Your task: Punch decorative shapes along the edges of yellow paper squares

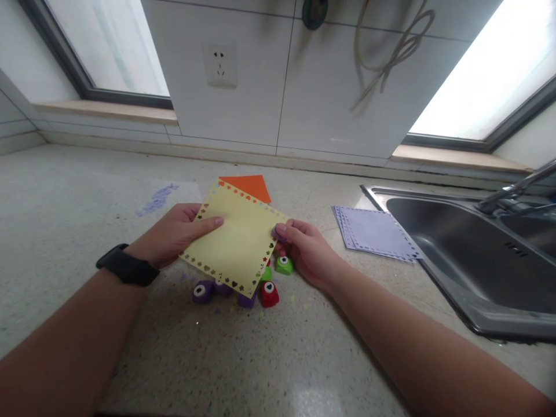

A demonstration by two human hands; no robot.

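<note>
– Well, the left hand [174, 234] pinches the pale yellow square paper sheet [237, 240] by its edge, the right hand [306, 249] by a corner, fingers closed on it, above the worktop [260, 359].
– Careful: pulling the hands apart could tear its punched border, or a loose grip could drop it onto the small plastic punches [269, 293].

Both bare arms come in from the near side and reach toward the middle. The left arm comes from the near left and the right arm from the near right. The left hand [171, 234] lays its thumb flat on top of the yellow paper [237, 237], with its other fingers tucked under. The right hand [306, 249] pinches the paper's right edge with curled fingers. The left wrist wears a black band [127, 265]. The two hands are apart, at about the same height.
</note>
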